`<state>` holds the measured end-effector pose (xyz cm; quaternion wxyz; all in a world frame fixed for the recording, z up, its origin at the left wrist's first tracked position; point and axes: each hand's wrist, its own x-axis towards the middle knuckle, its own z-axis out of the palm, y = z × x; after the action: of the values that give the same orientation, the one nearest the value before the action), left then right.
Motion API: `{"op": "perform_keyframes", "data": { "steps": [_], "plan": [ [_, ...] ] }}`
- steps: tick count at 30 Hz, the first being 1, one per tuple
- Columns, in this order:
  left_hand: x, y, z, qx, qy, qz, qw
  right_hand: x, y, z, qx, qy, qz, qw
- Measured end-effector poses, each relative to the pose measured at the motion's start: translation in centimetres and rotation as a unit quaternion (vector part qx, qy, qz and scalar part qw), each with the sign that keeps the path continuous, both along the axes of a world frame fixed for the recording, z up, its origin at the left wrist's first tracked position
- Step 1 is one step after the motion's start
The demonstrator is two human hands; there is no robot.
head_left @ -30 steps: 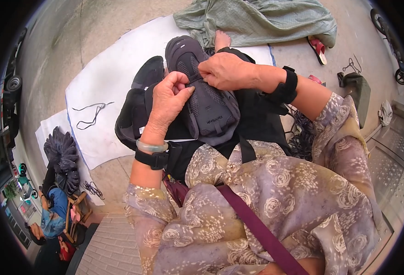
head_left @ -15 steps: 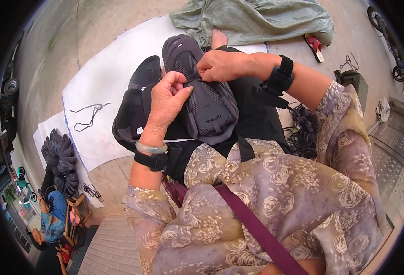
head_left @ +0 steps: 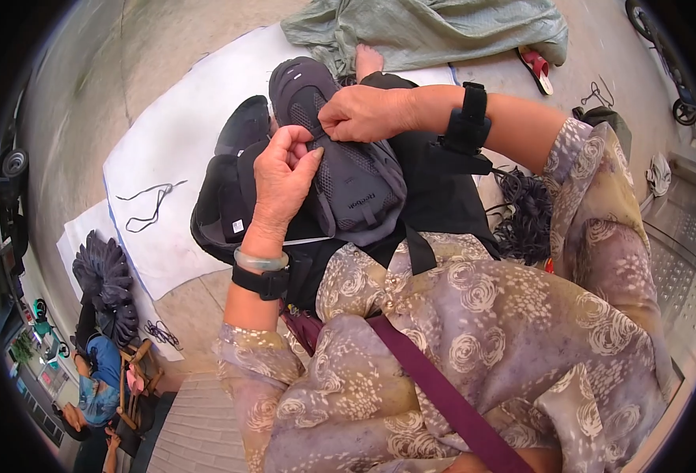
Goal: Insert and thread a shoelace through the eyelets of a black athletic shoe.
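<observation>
We have one dark grey shoe (head_left: 363, 193) on our lap (head_left: 440, 201), its rounded toe (head_left: 291, 85) pointing away from us and slightly left. We see mesh panels, a smooth tongue (head_left: 356, 183) with dark lettering and a small loop (head_left: 368, 214) at the near end; its middle is partly hidden.

Dark grey shoe upper (head_left: 363, 185); mauve-beige, cream-rose-patterned blouse (head_left: 490, 339); white sheet (head_left: 182, 126); maroon strap (head_left: 449, 400).
</observation>
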<state>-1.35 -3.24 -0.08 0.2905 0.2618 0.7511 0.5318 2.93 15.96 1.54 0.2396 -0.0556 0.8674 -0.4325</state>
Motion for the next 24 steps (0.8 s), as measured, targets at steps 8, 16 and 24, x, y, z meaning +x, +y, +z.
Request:
{"op": "perform_keyframes", "data": {
  "steps": [8, 16, 24],
  "plan": [
    [0.2, -1.0, 0.2, -0.016, 0.122, 0.023, 0.992, 1.2, -2.2, -2.0, 0.017, 0.202, -0.09, 0.975],
    [0.8, 0.5, -3.4, 0.06, 0.238, 0.062, 0.967, 2.3, -1.8, -3.5, -0.019, 0.228, -0.138, 0.964],
    [0.3, 1.7, -5.8, -0.054, 0.204, 0.074, 0.975, 1.4, -1.8, -6.9, -0.005, 0.205, -0.125, 0.971]
  ]
}}
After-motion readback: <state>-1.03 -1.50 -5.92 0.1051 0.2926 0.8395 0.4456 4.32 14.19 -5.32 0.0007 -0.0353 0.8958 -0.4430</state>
